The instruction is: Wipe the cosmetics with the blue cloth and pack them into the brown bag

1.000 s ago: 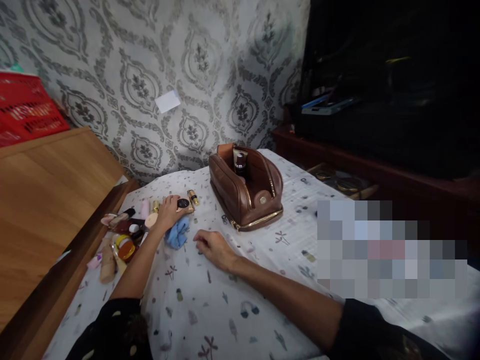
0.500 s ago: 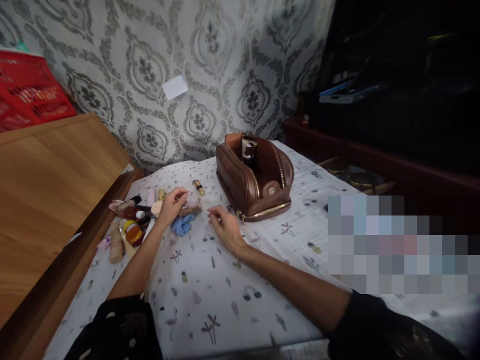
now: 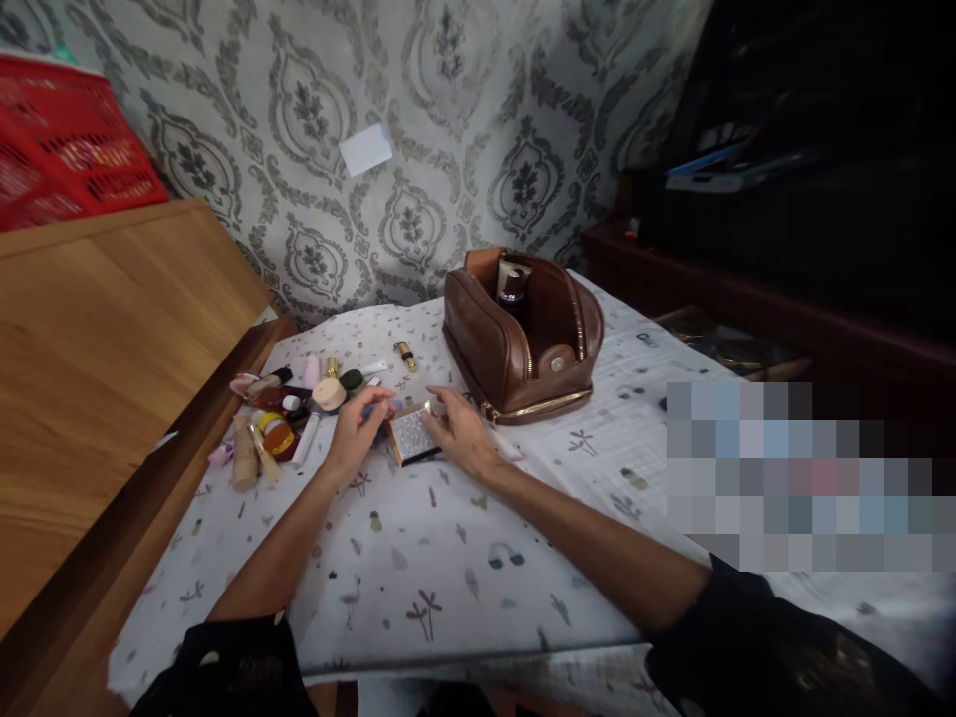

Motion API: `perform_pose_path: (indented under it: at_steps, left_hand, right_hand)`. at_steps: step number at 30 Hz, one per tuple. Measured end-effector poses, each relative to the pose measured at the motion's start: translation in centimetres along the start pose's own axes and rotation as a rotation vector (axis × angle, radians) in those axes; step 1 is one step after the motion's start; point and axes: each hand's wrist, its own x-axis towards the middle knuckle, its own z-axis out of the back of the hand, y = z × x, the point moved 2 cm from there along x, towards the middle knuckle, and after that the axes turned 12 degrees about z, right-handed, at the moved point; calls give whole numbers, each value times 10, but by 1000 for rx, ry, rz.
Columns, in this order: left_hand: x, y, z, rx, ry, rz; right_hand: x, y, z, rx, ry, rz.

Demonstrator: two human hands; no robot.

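My right hand [image 3: 464, 438] is closed on a small flat palette [image 3: 413, 436] with a glittery silver lid and a copper-coloured edge, tilted just above the patterned cloth. At the palette's left side is my left hand [image 3: 359, 430], thumb and fingers pinched around a crumpled blue cloth [image 3: 383, 408], mostly hidden. A brown leather toiletry bag [image 3: 489, 344] stands unzipped behind my right hand. Inside it are a dark bottle with a shiny cap [image 3: 512, 287] and a pale tube [image 3: 515, 269]. A small gold-and-black tube [image 3: 405, 357] lies between the bag and my left hand.
Left of my left hand lie several cosmetics, among them a beige round jar [image 3: 329, 394], a pink bottle [image 3: 312, 370], a tan bottle [image 3: 243, 456] and a white tube [image 3: 306, 440]. A wooden panel [image 3: 112, 339] borders the left side; a patterned wall [image 3: 418, 149] rises behind.
The glittery palette now shows tilted up in my right hand. Both hands have come closer together, and the blue cloth has moved up by my left fingers. The view has shifted slightly.
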Motion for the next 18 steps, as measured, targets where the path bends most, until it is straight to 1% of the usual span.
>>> perform_pose_path:
  at_steps: [1,2,4,5,7,9,11,15,17,18]
  left_hand:
    - [-2,1,2,23,-30,-8]
    - [-3,3,4,91,-72,-26]
    - [-5,12,5,281,-142,-63]
    - [-6,18,4,371,-153,-68]
    - [-9,32,1,507,-120,-58]
    - [-12,42,-1,579,-70,-47]
    - [-13,46,1,570,-67,-40]
    - [-12,40,7,435,-175,-10]
    - [-13,34,7,314,-204,15]
    - [-13,31,5,241,-193,27]
  right_hand:
    - [0,2,0,-13,28,28]
    - [0,4,-1,-25,57,51]
    - [-1,5,-2,-45,109,65]
    - [-1,5,-2,-52,133,60]
    - [-2,4,-3,-63,163,42]
    - [-3,3,-4,-77,171,22]
    - [-4,3,-5,-104,174,3]
    - [-4,3,-4,-145,235,-25]
    - [-3,3,-4,-86,259,-39]
    - [-3,4,-3,-29,264,-43]
